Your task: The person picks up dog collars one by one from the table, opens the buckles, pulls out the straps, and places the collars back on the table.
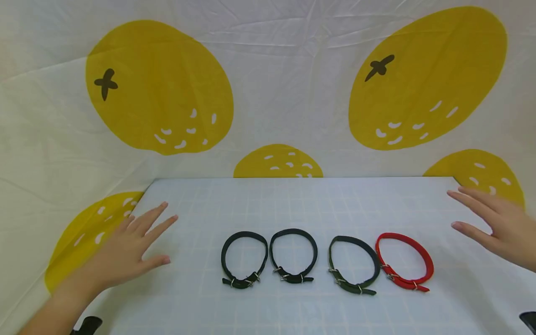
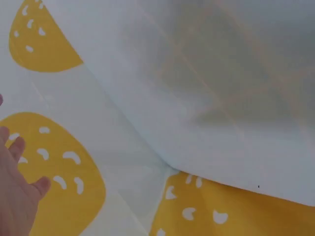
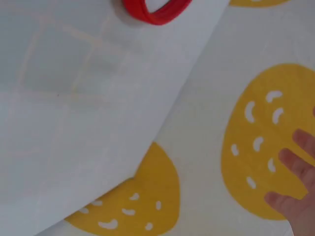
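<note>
Two black buckled collars (image 1: 244,282) lie side by side near the middle of the table, each fastened into a ring. To their right lies a dark green collar (image 1: 356,287), and beside it, touching or nearly so, a red collar (image 1: 425,260). Part of the red collar (image 3: 157,17) shows at the top of the right wrist view. My left hand (image 1: 125,253) hovers at the table's left side with fingers spread, holding nothing. Over the right side, my right hand (image 1: 498,223) is likewise spread and holds nothing; the red collar is nearest to it.
A pale grid-patterned cover lies on the table (image 1: 188,307). Behind and around it hangs a white cloth (image 1: 289,93) printed with yellow fruit shapes. Dark objects (image 1: 89,324) poke in at the lower left and lower right edges of the head view.
</note>
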The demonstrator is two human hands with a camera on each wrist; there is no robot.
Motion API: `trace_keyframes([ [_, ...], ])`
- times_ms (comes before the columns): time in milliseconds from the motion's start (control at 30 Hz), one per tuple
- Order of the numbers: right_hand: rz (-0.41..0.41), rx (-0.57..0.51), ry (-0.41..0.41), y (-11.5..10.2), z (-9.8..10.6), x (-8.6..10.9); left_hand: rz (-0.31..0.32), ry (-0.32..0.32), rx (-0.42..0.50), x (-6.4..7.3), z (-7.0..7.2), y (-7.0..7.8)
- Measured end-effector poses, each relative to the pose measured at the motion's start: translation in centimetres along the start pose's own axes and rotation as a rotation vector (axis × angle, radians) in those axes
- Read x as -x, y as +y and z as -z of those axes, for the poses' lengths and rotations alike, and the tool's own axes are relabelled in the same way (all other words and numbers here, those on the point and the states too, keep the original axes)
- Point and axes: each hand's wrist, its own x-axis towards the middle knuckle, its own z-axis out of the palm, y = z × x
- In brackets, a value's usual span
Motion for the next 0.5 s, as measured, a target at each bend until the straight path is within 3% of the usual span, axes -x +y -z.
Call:
trace_keyframes([
  [167,0.112,-0.070,0.117,-2.5,0.4,-1.0,-0.071,0.012,0.064,-0.9,-0.9,1.7],
  [367,0.200,-0.195,0.136,-6.6,0.0,-2.1,-0.086,-0.040,0.162,-1.9,-2.3,3.7],
  [500,0.315,-0.306,0.124,-9.5,-0.5,-3.3,-0.171,-0.034,0.212,-2.6,-3.4,5.1],
])
